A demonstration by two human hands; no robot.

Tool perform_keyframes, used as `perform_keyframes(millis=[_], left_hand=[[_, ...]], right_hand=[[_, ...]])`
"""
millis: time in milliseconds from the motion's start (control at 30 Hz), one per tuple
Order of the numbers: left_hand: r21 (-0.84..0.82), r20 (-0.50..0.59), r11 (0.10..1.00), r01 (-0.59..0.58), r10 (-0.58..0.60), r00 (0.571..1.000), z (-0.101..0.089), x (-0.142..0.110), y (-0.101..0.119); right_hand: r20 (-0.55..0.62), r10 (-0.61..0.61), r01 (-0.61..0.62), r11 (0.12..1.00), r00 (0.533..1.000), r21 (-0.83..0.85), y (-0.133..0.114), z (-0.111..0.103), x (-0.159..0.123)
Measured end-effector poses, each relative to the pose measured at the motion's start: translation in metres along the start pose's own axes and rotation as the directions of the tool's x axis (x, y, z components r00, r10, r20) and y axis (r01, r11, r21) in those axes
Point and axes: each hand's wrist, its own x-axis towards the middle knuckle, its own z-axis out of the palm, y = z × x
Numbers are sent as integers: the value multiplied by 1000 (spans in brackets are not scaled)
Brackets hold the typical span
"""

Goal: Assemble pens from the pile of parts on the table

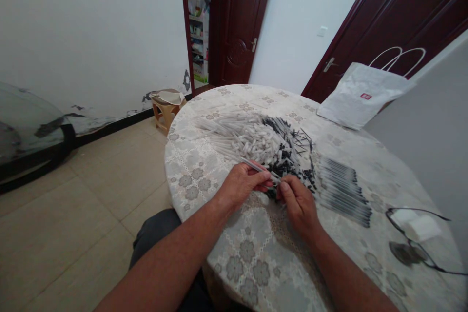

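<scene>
Your left hand pinches a pale tube above the near edge of the table, your right hand closed on its end; probably light, slick and bendy, it suits a grip near the tip.

smooth plastic tubes, matt cloth-like table cover, paper bag, glossy wood-look doors

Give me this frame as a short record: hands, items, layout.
Left hand: holds a thin, pale plastic-looking tube
Right hand: fingers curled at the tube's near end; contact unclear
Pile: pale translucent tubes and slim black sticks, beyond the hands
Row: slender dark-and-clear pieces, right of the pile
Near right: dark-framed glasses
Far right: white bag with looped handles
Surface: round table with pale floral cloth
</scene>
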Motion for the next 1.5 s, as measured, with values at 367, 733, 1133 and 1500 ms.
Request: perform_keyframes(millis=[367,733,1133,1500], left_hand=[[209,99,976,-58,38,994,-3,-2,5],[902,-94,411,-129,481,872,-94,4,64],[999,22,-52,-12,199,980,-39,5,11],[754,-40,644,-129,240,970,-46,11,24]], right_hand=[[31,24,-24,1000,999,-5,0,2,0],[-147,82,-84,996,986,-6,5,-6,5],[-160,40,-50,997,986,-59,5,-8,6],[-150,2,-18,995,989,-100,5,-7,4]])
